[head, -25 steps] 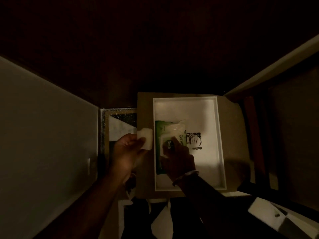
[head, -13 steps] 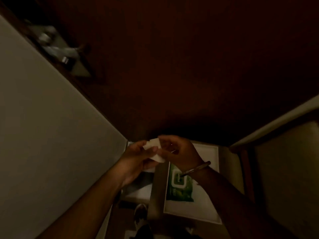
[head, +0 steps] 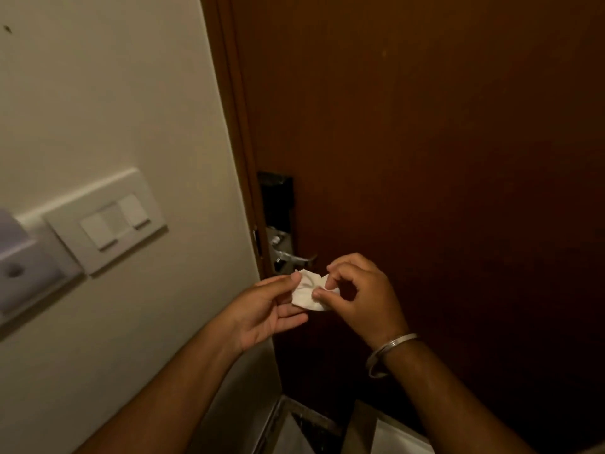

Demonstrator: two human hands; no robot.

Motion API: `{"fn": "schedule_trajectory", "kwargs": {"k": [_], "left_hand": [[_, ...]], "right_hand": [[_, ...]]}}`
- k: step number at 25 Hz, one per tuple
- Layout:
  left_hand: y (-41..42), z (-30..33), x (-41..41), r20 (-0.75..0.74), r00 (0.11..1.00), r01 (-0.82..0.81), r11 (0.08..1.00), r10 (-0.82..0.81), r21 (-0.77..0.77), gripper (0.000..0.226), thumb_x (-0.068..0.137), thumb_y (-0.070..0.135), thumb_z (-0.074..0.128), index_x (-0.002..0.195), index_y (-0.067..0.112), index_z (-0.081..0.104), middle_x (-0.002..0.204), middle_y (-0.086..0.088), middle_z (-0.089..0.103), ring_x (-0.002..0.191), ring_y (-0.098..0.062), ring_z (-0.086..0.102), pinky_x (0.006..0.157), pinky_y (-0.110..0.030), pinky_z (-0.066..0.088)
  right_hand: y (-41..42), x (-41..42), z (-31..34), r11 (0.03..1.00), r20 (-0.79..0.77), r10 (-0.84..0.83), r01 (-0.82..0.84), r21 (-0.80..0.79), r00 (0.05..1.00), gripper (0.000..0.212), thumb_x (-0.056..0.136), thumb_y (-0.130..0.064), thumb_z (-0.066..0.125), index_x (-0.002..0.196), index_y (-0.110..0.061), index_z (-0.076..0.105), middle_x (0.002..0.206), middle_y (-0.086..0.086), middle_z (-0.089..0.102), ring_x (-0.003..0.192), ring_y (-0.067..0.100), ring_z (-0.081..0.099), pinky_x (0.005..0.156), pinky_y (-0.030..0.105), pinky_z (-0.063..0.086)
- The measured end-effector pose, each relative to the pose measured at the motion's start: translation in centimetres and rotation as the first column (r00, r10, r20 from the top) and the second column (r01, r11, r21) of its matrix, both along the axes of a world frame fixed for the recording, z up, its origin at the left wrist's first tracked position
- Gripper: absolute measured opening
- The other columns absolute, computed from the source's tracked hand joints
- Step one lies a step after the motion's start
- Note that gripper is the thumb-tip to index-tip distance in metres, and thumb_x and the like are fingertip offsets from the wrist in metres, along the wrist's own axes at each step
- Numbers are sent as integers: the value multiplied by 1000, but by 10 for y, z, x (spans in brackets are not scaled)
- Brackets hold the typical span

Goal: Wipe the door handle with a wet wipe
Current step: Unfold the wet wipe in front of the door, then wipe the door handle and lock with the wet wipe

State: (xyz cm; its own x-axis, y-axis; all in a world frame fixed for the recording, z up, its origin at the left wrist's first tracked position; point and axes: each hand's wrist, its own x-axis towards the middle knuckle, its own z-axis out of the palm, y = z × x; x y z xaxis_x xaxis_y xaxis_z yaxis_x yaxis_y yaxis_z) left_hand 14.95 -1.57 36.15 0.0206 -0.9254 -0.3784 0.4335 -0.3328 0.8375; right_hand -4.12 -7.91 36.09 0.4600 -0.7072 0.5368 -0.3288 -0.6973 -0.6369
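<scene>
Now: wet wipe (head: pixel 309 291) pinched on both sides, crumpled, just below door handle (head: pixel 296 257), not touching it | left hand (head: pixel 262 309) gripping left edge of wipe with thumb and fingers | right hand (head: pixel 358 291) pinching right edge, below-right of handle | metal bangle (head: pixel 388 352) on right wrist.

Hotel-like room entry, door lock plate (head: pixel 278 204), wall switch (head: pixel 114 221)
</scene>
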Motion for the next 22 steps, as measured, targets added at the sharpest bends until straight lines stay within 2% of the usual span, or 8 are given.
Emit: {"fn": "schedule_trajectory", "kwargs": {"k": [6,8,10,11,15,17,19,22], "left_hand": [[-30,7,59,-158,983,-79,991,95,105,43,71,21,73,111,6,65,91,-17,76,77,-26,74,53,-34,61],[-43,-3,73,-195,971,-118,987,138,114,39,80,22,67,114,5,62,100,-18,73,86,-29,72,65,-41,61],[-53,-15,84,-159,972,-151,980,171,132,29,91,23,58,114,6,62,107,-17,71,95,-31,68,75,-45,57],[-57,-22,88,-94,975,-188,973,201,131,26,93,21,56,113,6,63,103,-16,73,93,-30,69,73,-43,57],[-65,-45,102,254,910,-330,943,329,-41,21,94,10,52,114,15,59,108,-13,68,93,-31,67,75,-43,58],[-69,-49,107,493,777,-316,920,392,-232,27,93,10,50,91,36,57,101,-4,64,92,-26,63,68,-36,54],[-78,-50,110,596,674,-229,891,436,-393,35,93,8,48,74,36,59,94,3,64,94,-25,61,71,-35,52],[-96,-54,108,654,625,-106,876,426,-470,34,96,11,46,93,37,68,120,0,62,113,-20,54,92,-34,48]], "right_hand": [[-13,50,15,958,-13,-98,91,-272,995,16,75,-23,85,76,-17,70,92,-3,69,86,12,60,69,17,44],[-8,56,0,935,-252,-5,-85,-345,968,12,83,-34,73,82,-23,69,89,-6,70,82,10,61,71,20,42],[1,55,-20,932,-603,78,-273,-239,794,24,91,-48,51,89,-29,66,86,-9,69,80,11,62,72,25,43],[2,52,-26,942,-684,91,-285,-178,724,29,92,-50,46,92,-30,66,86,-9,69,79,12,62,72,28,44],[-29,49,4,862,-499,-174,-114,-494,849,31,91,-42,49,92,-23,73,88,-6,73,78,18,70,67,36,55],[-60,49,47,768,-351,-287,-6,-641,891,31,92,-38,52,98,-18,74,106,2,75,95,26,71,80,45,54],[-92,49,92,625,-243,-384,57,-778,891,29,93,-36,55,104,-16,73,125,8,69,112,31,66,94,48,47],[-137,48,150,427,-233,-499,3,-904,835,37,95,-41,54,116,-14,66,143,17,56,131,39,52,112,54,31]]}}
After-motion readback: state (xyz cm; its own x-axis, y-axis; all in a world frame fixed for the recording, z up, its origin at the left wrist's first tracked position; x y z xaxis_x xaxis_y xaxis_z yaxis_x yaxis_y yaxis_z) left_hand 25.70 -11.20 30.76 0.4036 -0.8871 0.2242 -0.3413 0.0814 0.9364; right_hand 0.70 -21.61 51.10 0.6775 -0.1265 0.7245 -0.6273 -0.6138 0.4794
